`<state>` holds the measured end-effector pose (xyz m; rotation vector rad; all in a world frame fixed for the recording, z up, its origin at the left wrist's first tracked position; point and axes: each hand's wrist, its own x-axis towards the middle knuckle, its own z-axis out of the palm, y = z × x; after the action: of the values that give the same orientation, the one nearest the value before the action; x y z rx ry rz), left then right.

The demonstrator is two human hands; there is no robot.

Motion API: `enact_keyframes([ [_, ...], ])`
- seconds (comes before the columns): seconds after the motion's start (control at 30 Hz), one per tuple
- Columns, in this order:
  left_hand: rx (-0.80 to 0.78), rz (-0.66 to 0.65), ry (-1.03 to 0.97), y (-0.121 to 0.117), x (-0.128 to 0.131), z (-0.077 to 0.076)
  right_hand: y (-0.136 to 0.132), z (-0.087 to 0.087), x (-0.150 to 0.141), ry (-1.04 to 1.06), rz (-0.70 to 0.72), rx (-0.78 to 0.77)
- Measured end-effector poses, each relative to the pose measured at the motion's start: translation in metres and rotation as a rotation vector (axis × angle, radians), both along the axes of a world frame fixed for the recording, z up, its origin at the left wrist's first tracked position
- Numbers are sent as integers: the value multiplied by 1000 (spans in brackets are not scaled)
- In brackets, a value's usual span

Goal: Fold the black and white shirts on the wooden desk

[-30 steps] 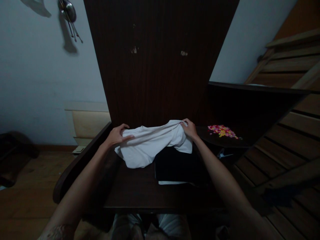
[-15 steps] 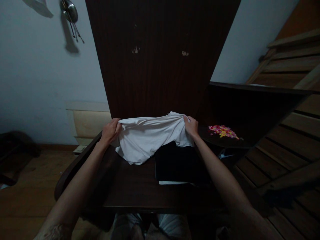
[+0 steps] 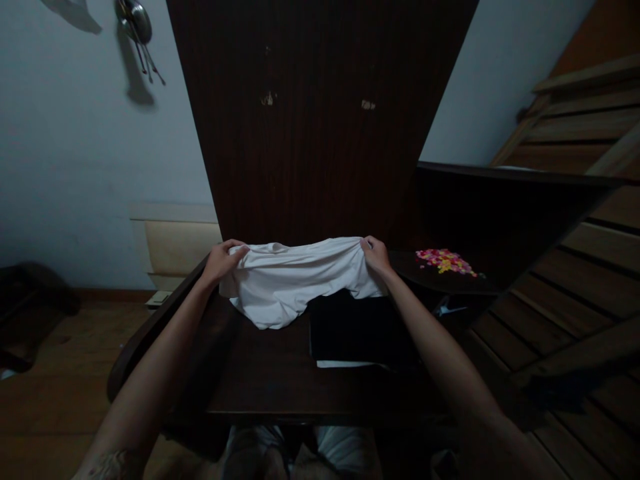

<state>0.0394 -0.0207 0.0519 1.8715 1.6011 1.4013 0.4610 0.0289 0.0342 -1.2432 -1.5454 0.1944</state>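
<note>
A white cloth garment (image 3: 295, 280), perhaps a shirt, stretches between my two hands at the back of the dark wooden desk (image 3: 265, 387). My left hand (image 3: 223, 262) pinches its upper left corner. The upper right corner is gripped by my right hand (image 3: 376, 255). Its lower part hangs in creases and rests on the desktop. Just in front of it lies a folded black cloth (image 3: 357, 330), partly covered by the white fabric, with a white edge showing beneath.
Pink and yellow small pieces (image 3: 446, 261) lie in a pile on the right side of the desk. A tall dark panel (image 3: 320, 147) rises behind the desk. Wooden slats (image 3: 575, 280) stand at the right, and a metal wall fixture (image 3: 135, 20) hangs upper left.
The white garment's top edge has come down slightly and lies straighter. My right hand has shifted a little left and down; both hands still hold the fabric.
</note>
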Motion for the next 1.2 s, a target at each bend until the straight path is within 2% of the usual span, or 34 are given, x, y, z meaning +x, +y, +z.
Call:
enact_keyframes([
  [0.13,67,-34,54,-3,-2,-6,0,-5,5,25,104,40],
  [0.27,179,-1,31,-11,5,-8,-2,-12,9,18,152,27],
  [0.37,222,-8,-43,-25,18,-3,-3,-19,12,2,107,46],
  [0.47,227,-76,-89,-44,33,6,-5,-25,15,-16,-48,100],
  [0.53,133,-208,-68,-56,42,13,-6,-26,15,3,-125,110],
  [0.57,56,-306,-34,-61,46,16,-7,-25,14,22,-117,102],
  [0.7,-209,-682,123,-69,60,27,-8,-18,-1,117,101,40],
  [0.77,-291,-808,153,-64,65,28,-11,-13,-14,171,185,-25],
  [0.83,-363,-875,162,-55,70,25,-16,-7,-29,221,251,-75],
  [0.9,-369,-822,163,-47,75,19,-21,0,-43,248,297,-66],
  [0.97,-310,-700,173,-44,83,13,-26,10,-56,244,295,-17],
  [1.1,-185,-599,370,-55,109,2,-36,32,-75,126,182,108],
  [1.2,-23,-390,460,-64,131,-5,-41,46,-85,-1,132,183],
])
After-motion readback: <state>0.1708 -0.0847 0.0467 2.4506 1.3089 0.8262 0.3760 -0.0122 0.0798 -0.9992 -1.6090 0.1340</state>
